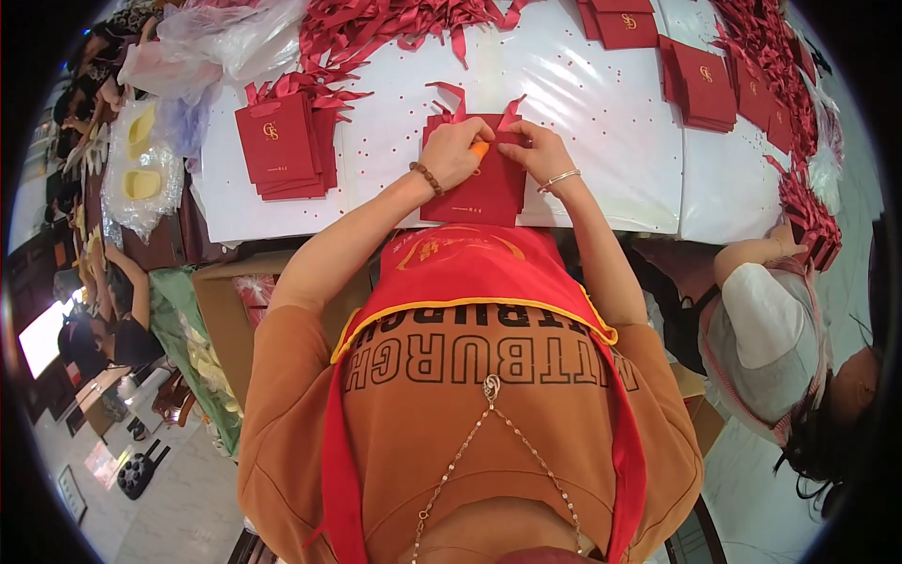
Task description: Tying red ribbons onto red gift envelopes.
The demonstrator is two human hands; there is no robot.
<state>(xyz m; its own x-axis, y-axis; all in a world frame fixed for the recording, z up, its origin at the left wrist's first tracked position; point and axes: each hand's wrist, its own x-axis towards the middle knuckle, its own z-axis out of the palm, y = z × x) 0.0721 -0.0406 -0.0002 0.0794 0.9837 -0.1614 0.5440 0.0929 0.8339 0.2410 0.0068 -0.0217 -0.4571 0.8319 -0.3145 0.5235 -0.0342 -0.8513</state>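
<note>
A dark-red paper gift bag [474, 199] with gold print lies flat at the table's front edge, straight ahead of me. My left hand [458, 152] is closed at its upper part, and a small orange piece [480, 148] shows at the thumb; whether it is worn or held is unclear. My right hand [541, 155] pinches beside it, at the bag's upper right. Red ribbon ends [451, 101] rise past the top edge between and beyond the hands. The fingertips partly cover where ribbon meets bag.
Stacked red bags [282, 141] sit to the left, with more stacks [703, 83] at the right. Ribbons [395, 28] heap at the back. Small red dots speckle the white table cover [601, 179]. A co-worker [766, 329] is close on my right, a cardboard box [225, 310] below left.
</note>
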